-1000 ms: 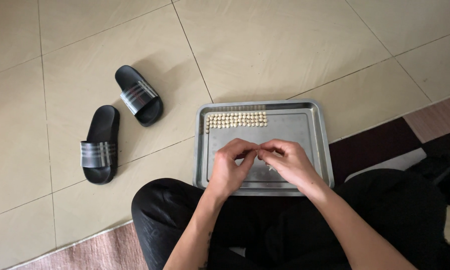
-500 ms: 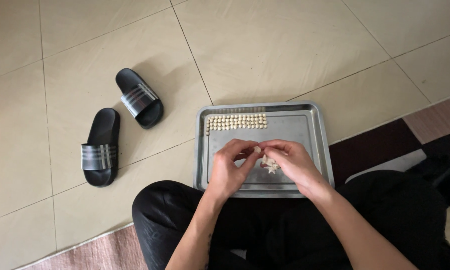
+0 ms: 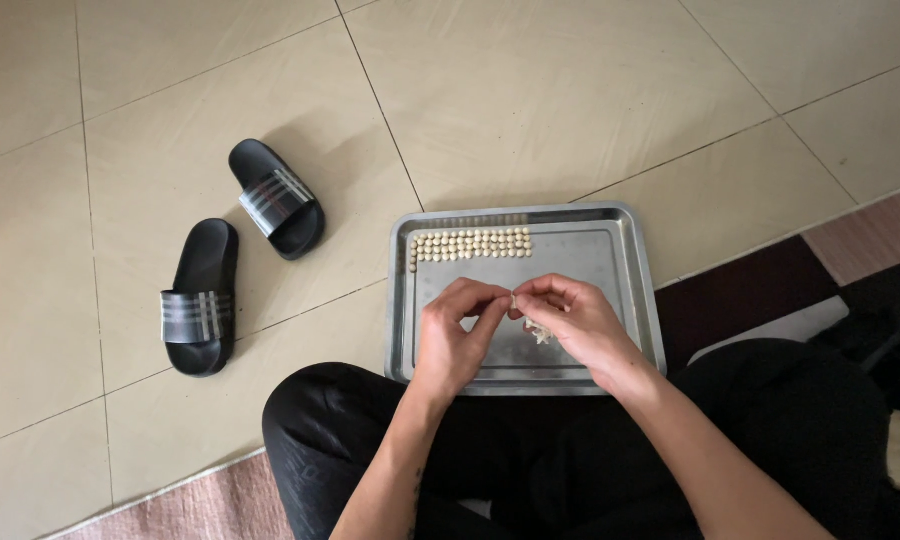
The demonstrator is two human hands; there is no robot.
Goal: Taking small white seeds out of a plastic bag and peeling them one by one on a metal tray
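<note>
Both hands pinch one small pale piece between thumb and fingertips, over the tray.

The left hand [image 3: 453,340] and right hand [image 3: 570,320] meet fingertip to fingertip, each grip narrow and closed on the tiny pale piece [image 3: 514,298] — too small to tell what it is. A little loose pale clump [image 3: 540,333] shows under the right palm. Both hands hang above the steel tray [image 3: 625,290], so anything falling lands in it. Neat rows of pale beads [image 3: 470,244] line its far edge, out of the way. The tray sits on the tiled floor [image 3: 570,100] at the crossed legs — black slippers [image 3: 235,250] lie well apart.
</note>
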